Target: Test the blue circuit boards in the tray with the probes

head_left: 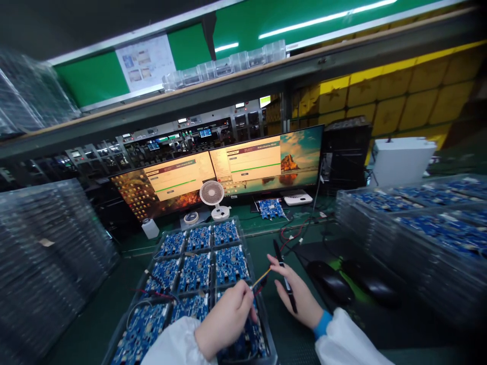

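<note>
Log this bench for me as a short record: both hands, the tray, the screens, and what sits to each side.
Left hand: above the tray, pinching one end of a thin yellow strip
Right hand: black pen lying across it, fingertips near the strip's other end
Tray: blue circuit boards in compartments
Screens: two, both lit, small fan in front
Left side: tall tray stack
Right side: two black mice, stacked trays of boards

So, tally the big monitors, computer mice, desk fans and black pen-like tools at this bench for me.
Big monitors: 2
Computer mice: 2
Desk fan: 1
Black pen-like tool, in the right hand: 1
Total: 6
</note>
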The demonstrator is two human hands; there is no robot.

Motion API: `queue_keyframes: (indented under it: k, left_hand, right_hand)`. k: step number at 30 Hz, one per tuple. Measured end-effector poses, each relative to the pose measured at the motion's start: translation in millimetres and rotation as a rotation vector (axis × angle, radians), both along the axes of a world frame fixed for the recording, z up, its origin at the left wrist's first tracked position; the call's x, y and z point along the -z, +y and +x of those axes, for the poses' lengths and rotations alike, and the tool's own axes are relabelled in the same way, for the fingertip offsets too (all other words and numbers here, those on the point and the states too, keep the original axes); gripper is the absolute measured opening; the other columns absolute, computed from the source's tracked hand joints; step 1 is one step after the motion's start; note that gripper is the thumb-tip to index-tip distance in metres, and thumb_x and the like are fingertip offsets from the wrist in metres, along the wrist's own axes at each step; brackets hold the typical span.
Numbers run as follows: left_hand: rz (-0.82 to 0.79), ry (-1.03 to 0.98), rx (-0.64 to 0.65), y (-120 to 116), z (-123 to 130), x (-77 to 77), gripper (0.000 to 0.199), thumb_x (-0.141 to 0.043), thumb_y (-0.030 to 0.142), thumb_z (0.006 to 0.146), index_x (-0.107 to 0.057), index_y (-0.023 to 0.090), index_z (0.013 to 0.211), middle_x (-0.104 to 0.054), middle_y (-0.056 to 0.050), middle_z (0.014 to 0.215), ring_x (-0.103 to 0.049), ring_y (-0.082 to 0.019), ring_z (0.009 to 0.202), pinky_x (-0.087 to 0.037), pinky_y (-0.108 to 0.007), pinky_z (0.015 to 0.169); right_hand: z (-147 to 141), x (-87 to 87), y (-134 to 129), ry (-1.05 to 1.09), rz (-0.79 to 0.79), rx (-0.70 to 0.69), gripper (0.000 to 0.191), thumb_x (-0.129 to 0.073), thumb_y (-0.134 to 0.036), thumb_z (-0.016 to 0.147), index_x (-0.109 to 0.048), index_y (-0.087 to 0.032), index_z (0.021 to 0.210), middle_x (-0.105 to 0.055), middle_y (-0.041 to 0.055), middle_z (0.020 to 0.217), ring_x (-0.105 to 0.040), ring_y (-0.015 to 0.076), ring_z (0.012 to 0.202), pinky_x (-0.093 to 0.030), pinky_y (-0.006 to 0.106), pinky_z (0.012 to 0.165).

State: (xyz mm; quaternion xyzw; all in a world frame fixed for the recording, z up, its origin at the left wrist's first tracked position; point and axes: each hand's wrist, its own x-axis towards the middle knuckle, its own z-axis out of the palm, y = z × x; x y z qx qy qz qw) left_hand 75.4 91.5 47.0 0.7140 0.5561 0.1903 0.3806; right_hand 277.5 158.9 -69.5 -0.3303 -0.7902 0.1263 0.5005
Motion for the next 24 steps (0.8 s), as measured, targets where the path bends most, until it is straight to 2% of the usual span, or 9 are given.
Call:
queue_keyframes:
  k: [3, 8, 12, 14, 16, 18, 21, 24]
  left_hand:
    - [0.009, 0.017, 0.006, 1, -1, -5.1, 0.026, -0.027, 0.037, 0.096, -0.043, 0.023, 0.081, -0.069, 0.001, 0.074, -0.060, -0.016, 0.077, -0.041, -0.029, 0.080]
    - [-0.014, -0.054, 0.074, 2, -2, -3.0, 0.029, -0.023, 0.041, 0.098, -0.041, 0.023, 0.084, -0.073, -0.001, 0.081, -0.058, -0.015, 0.076, -0.041, -0.030, 0.081]
    - [-0.060, -0.053, 0.098, 7, -6, -3.8, 0.025, -0.024, 0.039, 0.097, -0.041, 0.023, 0.086, -0.070, -0.003, 0.087, -0.055, -0.014, 0.070, -0.044, -0.028, 0.072]
    - [0.028, 0.044, 0.107, 14, -14, -6.1, 0.022, -0.029, 0.035, 0.095, -0.045, 0.022, 0.087, -0.066, -0.004, 0.093, -0.056, -0.015, 0.078, -0.045, -0.029, 0.076]
    - [0.151, 0.201, 0.126, 26, -24, -8.8, 0.018, -0.035, 0.030, 0.092, -0.050, 0.021, 0.087, -0.061, -0.005, 0.096, -0.055, -0.018, 0.087, -0.044, -0.030, 0.081]
    - [0.204, 0.335, 0.138, 41, -35, -10.2, 0.018, -0.038, 0.025, 0.090, -0.055, 0.020, 0.090, -0.061, -0.006, 0.097, -0.055, -0.019, 0.088, -0.044, -0.031, 0.082]
    - [0.190, 0.445, 0.165, 69, -51, -6.4, 0.024, -0.044, 0.016, 0.083, -0.061, 0.019, 0.100, -0.065, -0.007, 0.099, -0.058, -0.021, 0.094, -0.044, -0.032, 0.086]
    - [0.146, 0.479, 0.201, 99, -62, 4.1, 0.022, -0.053, 0.008, 0.072, -0.067, 0.018, 0.086, -0.068, -0.006, 0.091, -0.060, -0.022, 0.092, -0.043, -0.031, 0.085]
  right_hand:
    - [2, 2.7, 13, -0.006, -0.003, 0.016, 0.040, -0.041, -0.012, 0.088, -0.048, -0.023, 0.126, -0.052, 0.0130, 0.140, -0.049, 0.0196, 0.129, -0.045, 0.041, 0.105]
    - [-2, 7.0, 21, -0.023, -0.006, -0.022, 0.044, -0.044, -0.012, 0.086, -0.046, -0.023, 0.128, -0.048, 0.0136, 0.143, -0.046, 0.0196, 0.132, -0.044, 0.039, 0.106]
    - [0, 10.5, 24, -0.023, -0.023, -0.057, 0.042, -0.042, -0.010, 0.085, -0.050, -0.022, 0.124, -0.053, 0.0154, 0.139, -0.059, 0.0176, 0.118, -0.051, 0.031, 0.095]
    - [3, 11.3, 25, -0.011, -0.026, -0.050, 0.040, -0.040, -0.009, 0.086, -0.051, -0.022, 0.123, -0.056, 0.0157, 0.135, -0.062, 0.0167, 0.113, -0.053, 0.029, 0.091]
    - [6, 11.0, 25, -0.003, -0.021, -0.036, 0.040, -0.037, -0.009, 0.087, -0.051, -0.023, 0.122, -0.057, 0.0148, 0.133, -0.061, 0.0168, 0.114, -0.054, 0.029, 0.089]
    - [9, 10.2, 25, 0.001, -0.015, -0.020, 0.040, -0.036, -0.010, 0.089, -0.051, -0.024, 0.122, -0.058, 0.0132, 0.132, -0.062, 0.0166, 0.112, -0.055, 0.030, 0.087]
    - [11, 8.3, 24, -0.006, -0.004, 0.008, 0.036, -0.036, -0.011, 0.090, -0.054, -0.025, 0.117, -0.065, 0.0096, 0.120, -0.064, 0.0182, 0.107, -0.055, 0.035, 0.088]
    - [12, 4.1, 21, -0.033, 0.004, 0.022, 0.029, -0.039, -0.013, 0.090, -0.058, -0.025, 0.108, -0.070, 0.0062, 0.097, -0.067, 0.0194, 0.094, -0.056, 0.037, 0.083]
